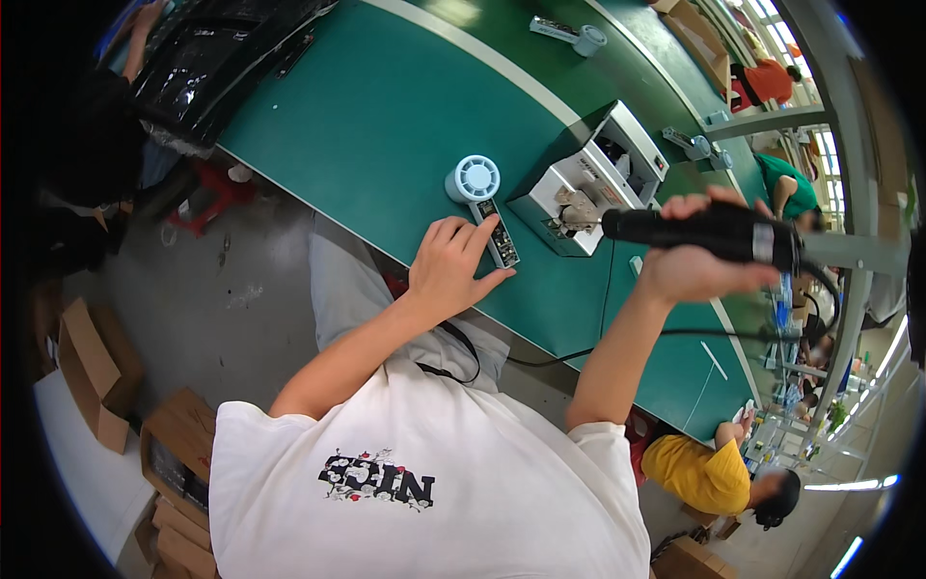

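Observation:
My right hand [694, 265] is wrapped around a black electric screwdriver [685, 236], its tip pointing left at the front of a screw feeder [588, 183]. Whether the bit touches the feeder I cannot tell. Under the fingers of my left hand [446, 265] lies a small handheld fan [476, 180] on the green table. It has a light blue round head, and its opened handle shows electronic parts. My left index finger and thumb hold that handle at its side.
A black cable [675, 333] runs from the screwdriver across the green table [376, 116]. More fans [584, 41] lie on the far side, past a pale strip. A black plastic-wrapped bundle [212, 68] sits at the left. People sit around, one in yellow [699, 473]. Cardboard boxes [178, 434] stand lower left.

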The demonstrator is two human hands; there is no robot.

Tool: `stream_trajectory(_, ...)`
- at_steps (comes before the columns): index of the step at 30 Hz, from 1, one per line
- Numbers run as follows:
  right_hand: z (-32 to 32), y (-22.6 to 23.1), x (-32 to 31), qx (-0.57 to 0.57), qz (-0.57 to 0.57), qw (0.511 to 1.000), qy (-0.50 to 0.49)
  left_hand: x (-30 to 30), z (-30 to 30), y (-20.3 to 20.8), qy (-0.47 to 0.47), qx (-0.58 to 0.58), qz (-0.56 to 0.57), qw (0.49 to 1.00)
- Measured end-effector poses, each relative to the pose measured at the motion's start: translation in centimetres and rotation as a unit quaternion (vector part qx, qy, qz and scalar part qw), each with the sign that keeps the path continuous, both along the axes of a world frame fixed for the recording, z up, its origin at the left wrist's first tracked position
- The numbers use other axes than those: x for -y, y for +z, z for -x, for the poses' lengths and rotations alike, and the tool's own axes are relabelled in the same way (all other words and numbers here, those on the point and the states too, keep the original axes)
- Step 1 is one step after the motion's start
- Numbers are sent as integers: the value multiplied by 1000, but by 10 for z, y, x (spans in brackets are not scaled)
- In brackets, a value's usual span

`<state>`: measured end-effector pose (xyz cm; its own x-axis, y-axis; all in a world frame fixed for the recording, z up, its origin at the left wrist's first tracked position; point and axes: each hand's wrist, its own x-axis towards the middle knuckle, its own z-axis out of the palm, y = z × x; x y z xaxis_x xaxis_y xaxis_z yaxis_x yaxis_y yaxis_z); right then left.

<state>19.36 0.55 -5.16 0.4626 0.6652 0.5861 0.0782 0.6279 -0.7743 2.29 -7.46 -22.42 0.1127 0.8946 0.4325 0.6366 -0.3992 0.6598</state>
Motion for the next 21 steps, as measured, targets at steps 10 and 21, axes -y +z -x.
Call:
stream_trajectory(10, 16, -17, -13, 45, 72, 996, 15, 0, 4, -1, -16, 24, -11, 1000)
stream_trajectory(21, 23, -46, 44, -52, 61, 994, 79, -6, 1, 1, 7, 57, -12, 998)
